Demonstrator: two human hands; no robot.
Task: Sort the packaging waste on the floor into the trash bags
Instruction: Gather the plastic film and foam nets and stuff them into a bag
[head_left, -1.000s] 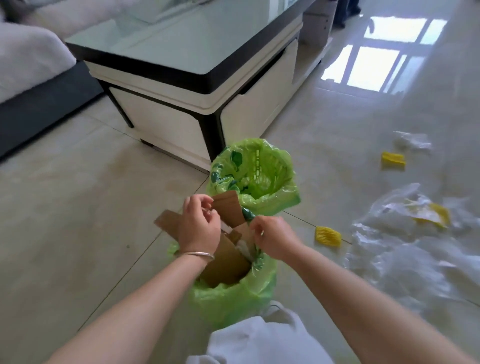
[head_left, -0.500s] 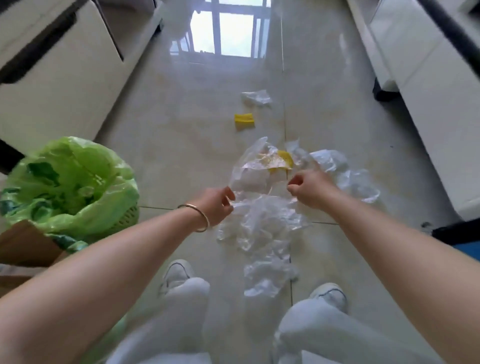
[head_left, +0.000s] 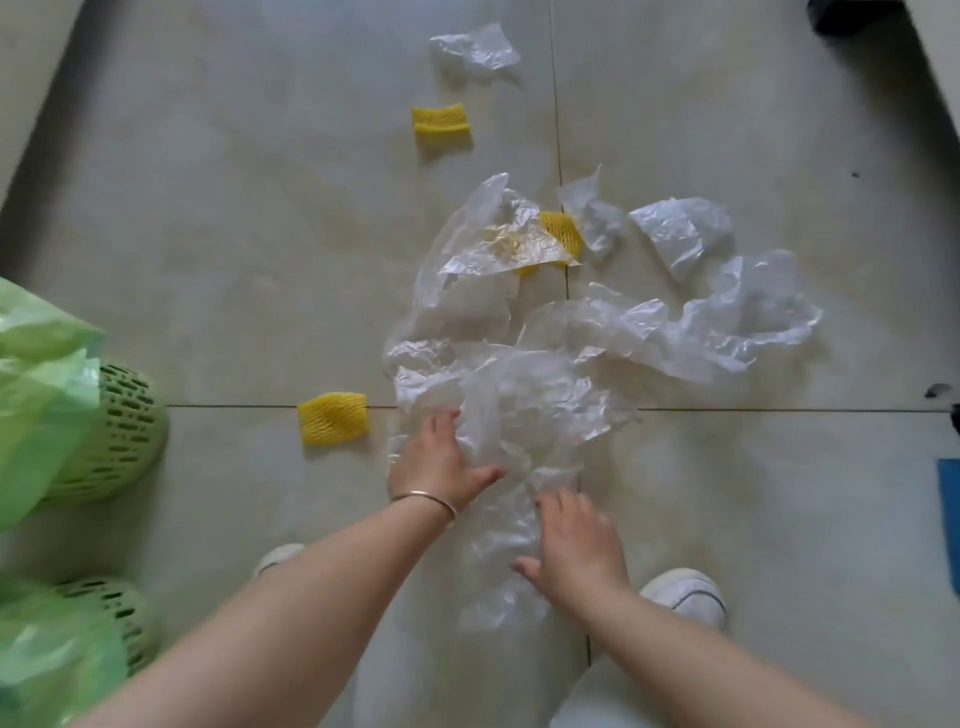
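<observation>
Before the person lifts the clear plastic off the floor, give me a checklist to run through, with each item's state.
1. Left hand on the clear plastic sheet pile: ok.
2. Right hand on the same pile: ok.
3. Fingers closed round the plastic: not ok, both hands lie flat.
4. Pile free of other waste: not ok, a yellow foam net lies partly under a sheet.
5. Green trash bags within reach: ok, at the person's left.
6. Room left in the bags: cannot tell.

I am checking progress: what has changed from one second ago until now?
Both hands let go of the cardboard at the green bag and moved right to the clear plastic pile. Now the left hand and right hand press on it, fingers spread. The yellow foam nets stayed on the floor.
</observation>
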